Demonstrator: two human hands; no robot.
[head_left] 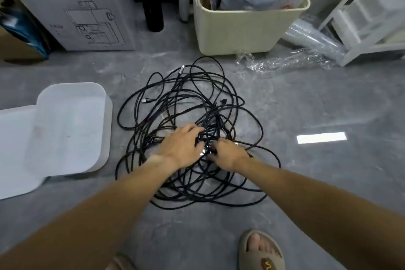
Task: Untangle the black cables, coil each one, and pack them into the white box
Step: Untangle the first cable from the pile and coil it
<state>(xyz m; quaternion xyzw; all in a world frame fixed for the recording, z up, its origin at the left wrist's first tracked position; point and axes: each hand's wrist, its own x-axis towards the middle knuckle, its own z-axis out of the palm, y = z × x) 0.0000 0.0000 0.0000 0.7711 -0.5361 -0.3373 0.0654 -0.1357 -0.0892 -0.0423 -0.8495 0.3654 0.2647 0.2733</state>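
The heap of thin black cables [188, 129] sprawls loose on the grey floor at centre, likely so ends can be traced, and the white rounded plastic box [72, 125] lies open at nine o'clock, close by for packing. The left hand [183, 146] lies on the knot with fingers spread and gently bent into the strands; the right hand [228, 154], at three o'clock of it, curls its fingers round strands.
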